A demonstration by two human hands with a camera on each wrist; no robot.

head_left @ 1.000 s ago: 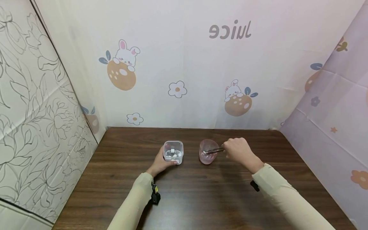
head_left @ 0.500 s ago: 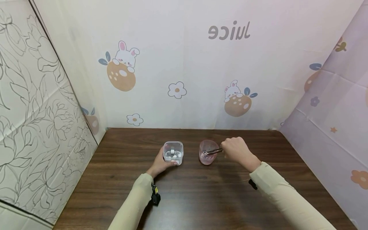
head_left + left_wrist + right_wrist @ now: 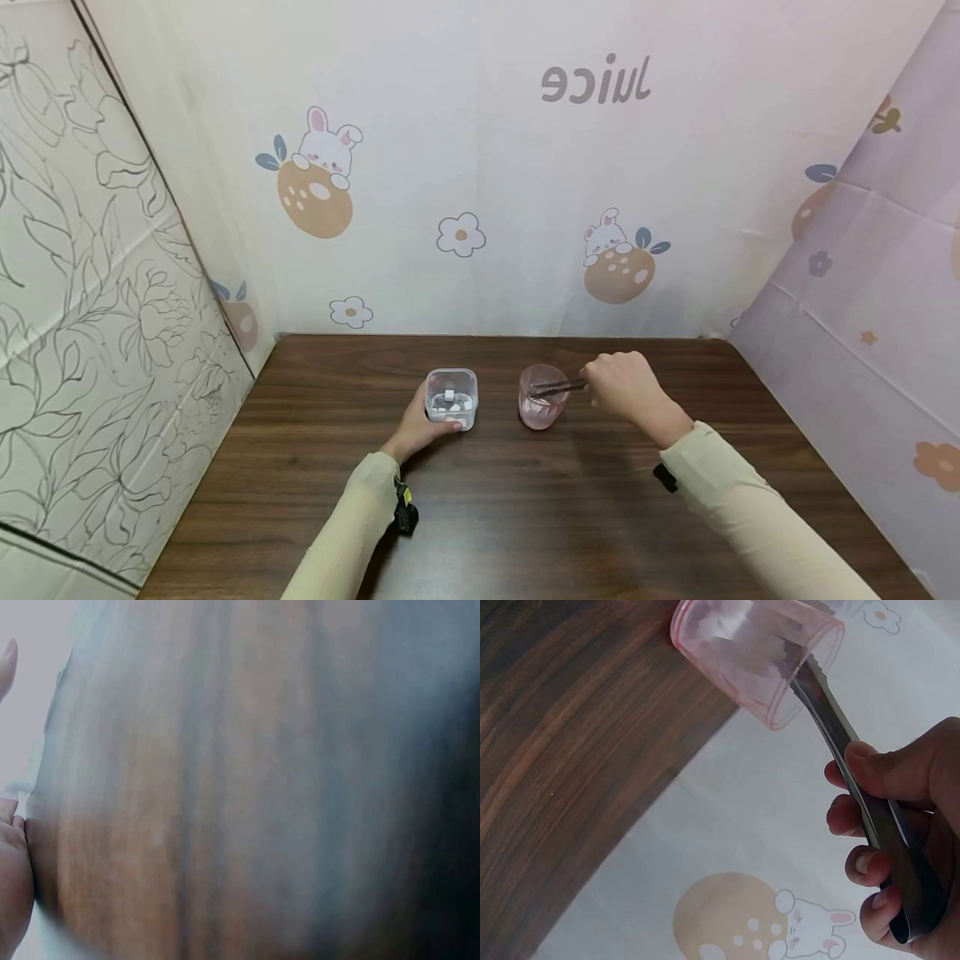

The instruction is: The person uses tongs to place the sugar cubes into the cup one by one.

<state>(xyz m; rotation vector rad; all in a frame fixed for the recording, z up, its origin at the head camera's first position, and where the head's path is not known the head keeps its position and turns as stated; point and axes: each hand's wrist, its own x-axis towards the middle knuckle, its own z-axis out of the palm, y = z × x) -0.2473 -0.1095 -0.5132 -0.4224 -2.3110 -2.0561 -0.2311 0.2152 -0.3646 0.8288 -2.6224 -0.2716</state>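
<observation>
My left hand (image 3: 417, 427) grips a clear square plastic container (image 3: 453, 375) with several small white cubes (image 3: 450, 395) in it. To its right stands a pink see-through cup (image 3: 537, 422) with white pieces inside, blurred by the wall. Metal tongs (image 3: 564, 387) are in my right hand (image 3: 628, 392), thumb on one side and fingers curled on the other in the right wrist view. The serrated tips of the tongs (image 3: 836, 724) reach inside the cup's mouth. Whether they hold a piece is unclear. Only part of the left hand (image 3: 13, 892) shows in the left wrist view.
Both things stand on a dark wooden table (image 3: 517, 508), toward its back edge. A white printed backdrop (image 3: 480, 167) rises behind, with a floral panel (image 3: 112, 292) on the left and another printed sheet (image 3: 892, 333) on the right.
My right hand has shifted slightly right and up, and the tongs lie flatter in the cup's mouth. White pieces show more plainly in the cup. The left hand and container stay put.
</observation>
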